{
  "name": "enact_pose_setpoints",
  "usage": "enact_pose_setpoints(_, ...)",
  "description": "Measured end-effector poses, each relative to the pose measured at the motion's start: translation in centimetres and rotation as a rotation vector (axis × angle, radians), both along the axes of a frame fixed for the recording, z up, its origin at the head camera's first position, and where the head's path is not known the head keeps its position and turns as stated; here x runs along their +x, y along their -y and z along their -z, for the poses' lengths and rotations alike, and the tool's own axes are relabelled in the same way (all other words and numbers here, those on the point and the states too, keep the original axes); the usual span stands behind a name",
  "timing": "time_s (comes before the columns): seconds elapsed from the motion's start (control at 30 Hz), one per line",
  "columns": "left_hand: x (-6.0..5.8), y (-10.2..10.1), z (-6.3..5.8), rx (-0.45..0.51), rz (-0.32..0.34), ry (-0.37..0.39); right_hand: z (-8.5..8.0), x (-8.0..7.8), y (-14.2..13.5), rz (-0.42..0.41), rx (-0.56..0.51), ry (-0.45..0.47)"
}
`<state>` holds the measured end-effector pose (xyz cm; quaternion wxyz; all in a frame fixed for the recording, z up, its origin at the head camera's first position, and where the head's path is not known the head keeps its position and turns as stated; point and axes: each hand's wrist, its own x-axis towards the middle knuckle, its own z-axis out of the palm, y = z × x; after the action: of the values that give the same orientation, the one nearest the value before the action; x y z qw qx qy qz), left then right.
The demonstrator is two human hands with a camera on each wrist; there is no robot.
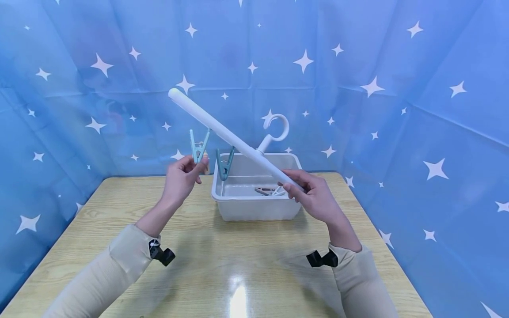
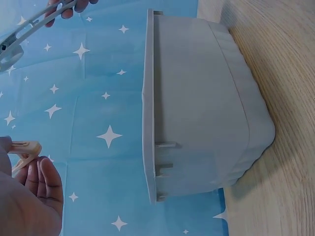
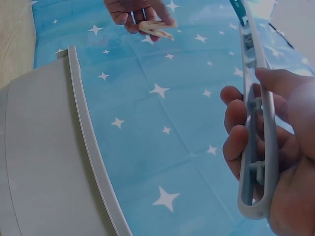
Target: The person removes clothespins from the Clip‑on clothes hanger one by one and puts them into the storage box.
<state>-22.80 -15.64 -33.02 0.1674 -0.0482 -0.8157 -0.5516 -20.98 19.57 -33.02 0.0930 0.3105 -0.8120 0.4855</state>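
A white bar-shaped hanger [image 1: 222, 130] with a hook [image 1: 284, 128] is held up at a slant, its left end higher. My right hand [image 1: 314, 196] grips its lower right end; in the right wrist view the fingers curl round the hanger's slotted underside [image 3: 268, 162]. A light blue clothespin [image 1: 197, 150] and a darker teal clothespin [image 1: 224, 168] hang from the bar. My left hand [image 1: 180, 179], just beneath the light blue one, pinches a beige clothespin [image 2: 27, 148] between thumb and fingers. The beige clothespin [image 3: 153, 28] also shows in the right wrist view, apart from the hanger.
A pale grey plastic bin [image 1: 254, 208] stands on the wooden table [image 1: 191, 251], behind and below the hanger. Inside lie several clothespins [image 1: 262, 191], brown and white. Blue star-patterned cloth [image 1: 222, 48] encloses the back and sides.
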Motion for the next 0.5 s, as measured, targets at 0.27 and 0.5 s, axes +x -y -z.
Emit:
enact_pose_setpoints(0.27,-0.5,-0.6,-0.1,0.013,0.037,0.056,-0.2,0.2,0.0,-0.004,-0.006,0.002)
enact_pose_setpoints(0.5,-1.1,-1.2,0.1,-0.013,0.090,0.072,-0.1,0.4,-0.1,-0.004,-0.005,0.001)
